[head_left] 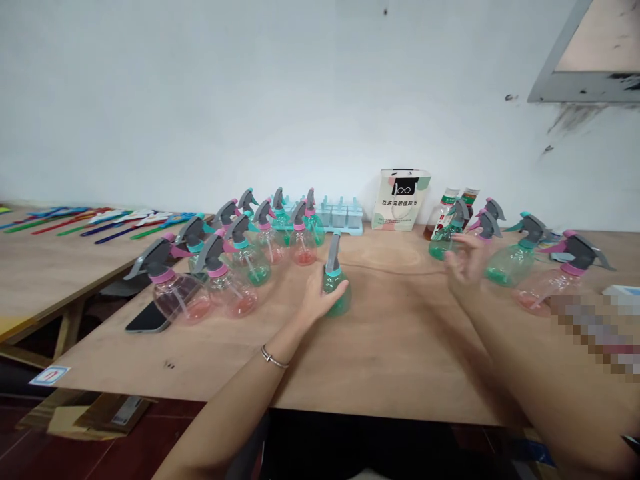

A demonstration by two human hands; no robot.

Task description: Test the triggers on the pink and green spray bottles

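My left hand [320,293] is wrapped around a green spray bottle [339,288] with a grey trigger head, which stands upright on the wooden table [390,340]. My right hand [464,263] hovers to the right with its fingers spread, holding nothing. It is nearest a group of spray bottles [505,257] at the right. Several more pink and green spray bottles [235,257] stand clustered to the left of my left hand.
A black phone [149,319] lies at the table's left edge. A white paper bag [401,199] and a blue ice tray [340,217] stand by the wall. Coloured flat tools [105,220] lie on a second table at the left.
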